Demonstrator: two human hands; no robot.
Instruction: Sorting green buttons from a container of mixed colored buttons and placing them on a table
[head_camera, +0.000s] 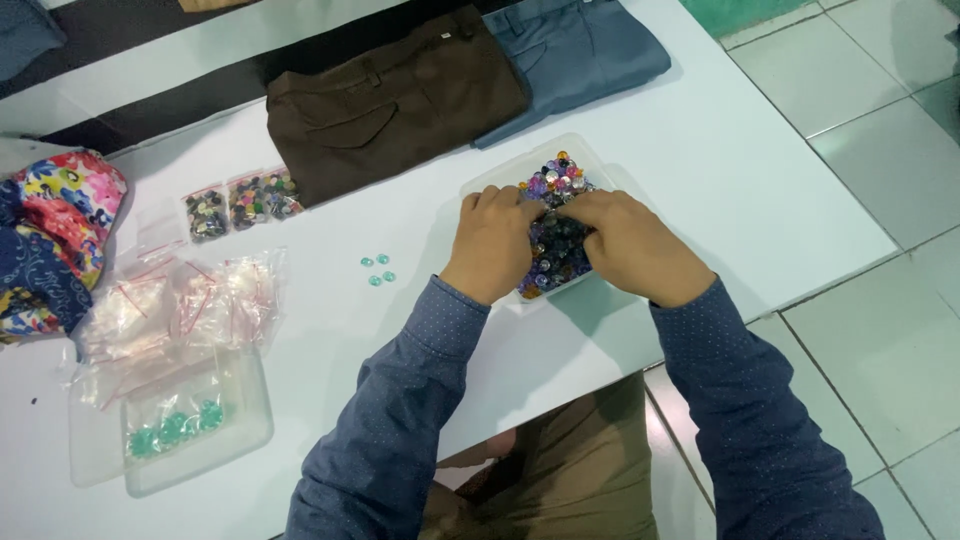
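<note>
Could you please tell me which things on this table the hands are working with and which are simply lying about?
In hand:
- left hand and right hand, both in the mixed beads
- clear tray holding them

Lying about:
- brown trousers
- blue trousers
- four green beads
- empty zip bags
- two filled bags
- floral cloth

Folded dark brown trousers and folded grey-blue trousers are lying side by side at the white bench's far edge. A floral multicoloured cloth is sitting at the left edge, near empty clear zip bags. Four small turquoise gems are resting mid-bench.
</note>
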